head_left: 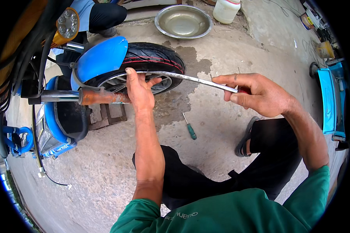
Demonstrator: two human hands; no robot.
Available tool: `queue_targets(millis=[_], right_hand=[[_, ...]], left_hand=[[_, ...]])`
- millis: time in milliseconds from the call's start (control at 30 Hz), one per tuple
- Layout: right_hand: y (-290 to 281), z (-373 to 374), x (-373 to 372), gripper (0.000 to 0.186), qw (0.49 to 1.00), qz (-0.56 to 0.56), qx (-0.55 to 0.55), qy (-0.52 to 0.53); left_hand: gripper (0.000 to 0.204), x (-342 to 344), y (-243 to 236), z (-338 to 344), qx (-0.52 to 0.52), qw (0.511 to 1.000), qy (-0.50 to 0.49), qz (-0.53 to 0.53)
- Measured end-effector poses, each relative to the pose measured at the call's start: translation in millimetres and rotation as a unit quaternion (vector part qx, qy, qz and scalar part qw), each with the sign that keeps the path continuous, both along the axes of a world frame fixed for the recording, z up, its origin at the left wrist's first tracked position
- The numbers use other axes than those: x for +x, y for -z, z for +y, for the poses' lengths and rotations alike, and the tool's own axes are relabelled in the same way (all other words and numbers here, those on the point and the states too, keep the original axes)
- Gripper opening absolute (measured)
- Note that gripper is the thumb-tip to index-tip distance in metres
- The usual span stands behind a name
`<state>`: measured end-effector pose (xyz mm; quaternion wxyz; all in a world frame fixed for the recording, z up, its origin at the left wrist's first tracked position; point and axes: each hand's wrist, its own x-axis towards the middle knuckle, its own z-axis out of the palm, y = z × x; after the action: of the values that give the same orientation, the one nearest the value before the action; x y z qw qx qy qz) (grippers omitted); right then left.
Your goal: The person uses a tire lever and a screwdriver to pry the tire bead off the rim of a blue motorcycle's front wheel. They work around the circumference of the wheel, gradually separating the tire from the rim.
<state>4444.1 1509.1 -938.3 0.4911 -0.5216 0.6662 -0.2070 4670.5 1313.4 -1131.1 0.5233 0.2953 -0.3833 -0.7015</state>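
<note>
Gripping, right hand [260,95]: we are seeing its thumb and fingers closing around the red handle [244,90] of a long, silver, flat metal lever [198,80].

Lever: reaching from the right hand leftward to the near edge of the tyre, its far end becoming lost to us beside the left hand.

Left hand [141,91]: standing at that edge, thumb raised, fingers partly spreading; whether it is pinching the lever we cannot tell.

Tyre, black rubber with a thin red stripe [155,54]: surrounding a silver spoked metal wheel [159,83], beneath a glossy blue curved mudguard [99,60].

Progress, by our judgement: the work on the tyre edge is standing partway. Done: the lever is lying across the rim and the tyre is sitting around the wheel. Left: we are counting the edge at the lever as unfinished; how much beyond it is seated or free, we are not managing to see.

Fork leg, rust-orange and tubular [101,96]: lying beside the wheel, its lower end passing behind the left wrist.

Outward: a green-handled screwdriver [191,132] is lying on the concrete; a round, shallow metal basin [163,19] is holding liquid beyond the tyre; a whitish plastic jar with a red lid [225,11] is standing near it.
</note>
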Motion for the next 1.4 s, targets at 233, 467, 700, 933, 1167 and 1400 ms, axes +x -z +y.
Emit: queue_targets(millis=[233, 467, 700, 933, 1167, 1400], right_hand=[[30, 21, -8, 0.043, 0.998, -0.022, -0.031, 0.041], [20, 16, 3, 0.041, 0.994, -0.059, 0.016, 0.09], [23, 18, -4, 0.041, 0.983, -0.112, 0.037, 0.138], [21, 10, -13, 0.043, 0.968, -0.174, 0.043, 0.176], [6, -23, -33, 0.041, 0.991, -0.064, 0.033, 0.109], [-11, -75, -46, 0.038, 0.994, -0.079, 0.028, 0.074]], left_hand=[[0.05, 17, 12, -9, -0.077, 0.978, 0.012, -0.193], [0.046, 17, 8, -12, -0.083, 0.978, 0.026, -0.19], [0.049, 14, 15, -14, -0.085, 0.979, 0.016, -0.183], [0.046, 21, 11, -17, -0.024, 0.998, 0.03, -0.048], [0.051, 16, 9, -16, -0.023, 0.998, 0.055, -0.022], [0.055, 19, 0, -11, -0.013, 0.997, 0.021, -0.068]])
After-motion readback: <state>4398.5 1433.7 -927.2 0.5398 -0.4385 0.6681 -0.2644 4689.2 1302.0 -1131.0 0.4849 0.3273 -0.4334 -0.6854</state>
